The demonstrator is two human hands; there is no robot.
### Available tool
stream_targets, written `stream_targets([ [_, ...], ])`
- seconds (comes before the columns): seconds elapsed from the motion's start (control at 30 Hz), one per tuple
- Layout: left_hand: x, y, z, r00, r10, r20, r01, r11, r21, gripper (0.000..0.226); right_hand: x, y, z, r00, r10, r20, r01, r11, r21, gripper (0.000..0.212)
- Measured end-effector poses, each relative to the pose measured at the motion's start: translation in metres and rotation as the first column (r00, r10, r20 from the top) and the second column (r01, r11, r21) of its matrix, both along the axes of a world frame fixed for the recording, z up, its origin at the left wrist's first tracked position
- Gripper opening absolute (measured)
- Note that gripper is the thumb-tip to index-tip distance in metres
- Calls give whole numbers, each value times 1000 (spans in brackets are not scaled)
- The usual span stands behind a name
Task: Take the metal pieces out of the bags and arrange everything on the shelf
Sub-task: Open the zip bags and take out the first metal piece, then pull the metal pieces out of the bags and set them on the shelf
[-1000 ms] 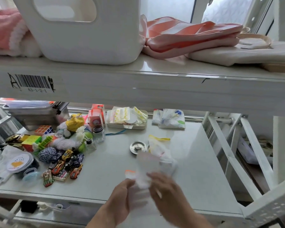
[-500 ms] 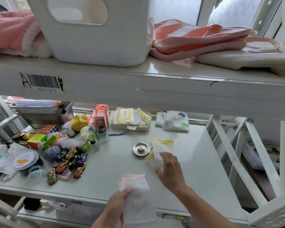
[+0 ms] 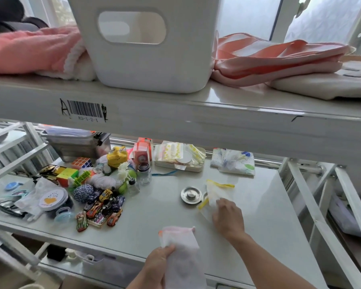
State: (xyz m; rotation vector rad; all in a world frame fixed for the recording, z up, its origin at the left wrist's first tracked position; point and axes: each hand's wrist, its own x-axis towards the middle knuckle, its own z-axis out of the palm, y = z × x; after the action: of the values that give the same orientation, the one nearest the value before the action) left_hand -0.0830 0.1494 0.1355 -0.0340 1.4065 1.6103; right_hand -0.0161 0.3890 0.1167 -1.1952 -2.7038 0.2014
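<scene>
Left hand holds a white mesh bag w/ pink trim at the near edge of the shelf, grip closed round the bag's side, thumb on top. Right hand reaches fwd to a clear bag w/ yellow zip lying on the shelf, fingertips pinching its lower edge. Round metal piece sits bare on the shelf just left of that bag; a 2nd metal piece seems partly hidden under the bag's edge, can't tell for sure.

Clutter crowds the left: toy cars near the front, blue-white yarn ball, puzzle cubes, small glass jar, round tin w/ yellow logo. At the back, a tray of packets and a folded printed cloth. Upper shelf beam w/ barcode label overhangs the back row, white bin on it.
</scene>
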Motion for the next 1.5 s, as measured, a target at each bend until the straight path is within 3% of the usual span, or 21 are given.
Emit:
stream_targets([
  [0.07, -1, 0, -2, 1000, -11, -12, 11, 1000, -21, 27, 1, 4, -1, 993, -99, -60, 98, 995, -17, 17],
  [0.17, -2, 4, 1, 999, -15, 35, 17, 998, -60, 31, 8, 5, 13, 893, -164, -418, 132, 986, -106, 13],
  [0.23, -2, 6, 1, 998, -22, 54, 26, 998, -62, 32, 17, -10, 30, 774, -68, -629, 56, 998, -39, 12],
  [0.3, -3, 9, -1, 997, -2, 80, 3, 1000, -19, 31, 31, -43, 47, 678, 108, -727, -84, 994, 69, 17],
  [0.37, -2, 14, -1, 990, 38, 135, -39, 999, 0, 30, 46, -86, 46, 637, 292, -713, -258, 953, 160, 30],
  [0.47, -2, 19, 1, 943, 58, 328, -88, 993, 77, 34, 53, -132, 13, 619, 508, -599, -475, 849, 229, 14],
  [0.53, -5, 18, 0, 893, 26, 449, -85, 990, 110, 63, 51, -141, -8, 630, 584, -512, -568, 796, 209, 9],
  [0.6, -7, 15, -4, 904, -47, 426, -44, 979, 201, 74, 50, -140, -17, 645, 619, -449, -641, 758, 124, 14],
  [0.67, -6, 11, -6, 960, -21, 277, -24, 987, 158, 49, 53, -134, -13, 659, 581, -479, -670, 742, -22, 21],
  [0.73, -8, 14, -14, 987, 47, 151, -62, 993, 96, 35, 56, -118, -8, 686, 468, -557, -608, 789, -85, 27],
  [0.8, -8, 15, -15, 994, 81, 79, -86, 994, 63, 27, 55, -93, -8, 781, 350, -518, -417, 909, -15, 33],
  [0.9, -6, 11, -6, 994, 88, 65, -95, 990, 103, 20, 48, -53, -11, 967, 166, -192, -153, 985, 81, 56],
  [0.97, -4, 8, -3, 995, 79, 55, -85, 990, 116, 21, 46, -36, -16, 991, 108, -78, -99, 989, 110, 46],
  [1.07, -5, 7, -4, 993, 103, 55, -108, 989, 105, 20, 44, -26, -16, 996, 92, -22, -88, 987, 138, 22],
  [1.13, -5, 7, -6, 993, 110, 43, -114, 988, 101, 19, 41, -21, -12, 996, 83, -42, -80, 994, 81, 9],
  [1.23, -5, 6, -12, 993, 113, 17, -114, 991, 64, 20, 37, -20, -4, 987, 22, -158, -30, 998, -52, 18],
  [1.33, -3, 8, -10, 995, 96, 2, -96, 993, 62, 24, 34, -31, 21, 904, -50, -424, -6, 992, -129, 14],
  [1.43, -2, 12, -9, 995, 94, -25, -93, 995, 28, 23, 31, -74, 47, 786, 89, -612, -139, 990, -34, 13],
  [1.5, 1, 13, -13, 997, 72, -3, -72, 997, 24, 23, 31, -115, 48, 777, 208, -594, -271, 963, -18, 7],
])
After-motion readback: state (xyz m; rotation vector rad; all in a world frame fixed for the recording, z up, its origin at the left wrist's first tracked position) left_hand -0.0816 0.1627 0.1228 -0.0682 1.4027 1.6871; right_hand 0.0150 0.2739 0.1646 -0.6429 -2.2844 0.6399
